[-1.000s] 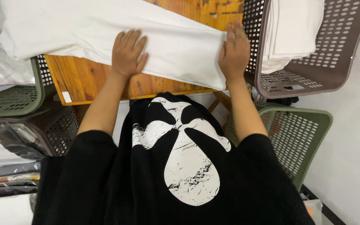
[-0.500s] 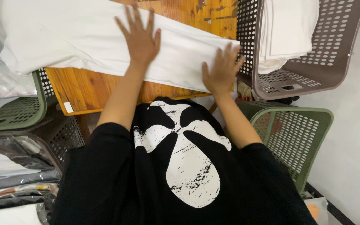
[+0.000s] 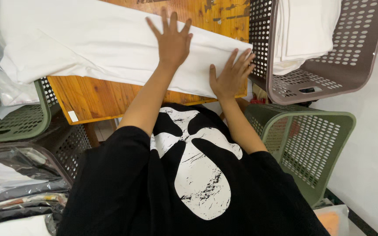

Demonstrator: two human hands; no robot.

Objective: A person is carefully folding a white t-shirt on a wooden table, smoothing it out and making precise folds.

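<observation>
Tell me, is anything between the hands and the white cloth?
No. Both hands lie flat right on the white cloth on the wooden table: the left hand further in, the right hand at its near edge. Nothing shows between.

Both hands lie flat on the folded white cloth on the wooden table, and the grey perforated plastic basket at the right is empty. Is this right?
Not quite. The head view shows the grey perforated plastic basket holds folded white cloth, so it is not empty. Both the left hand and right hand do lie flat on the folded white cloth on the wooden table.
</observation>
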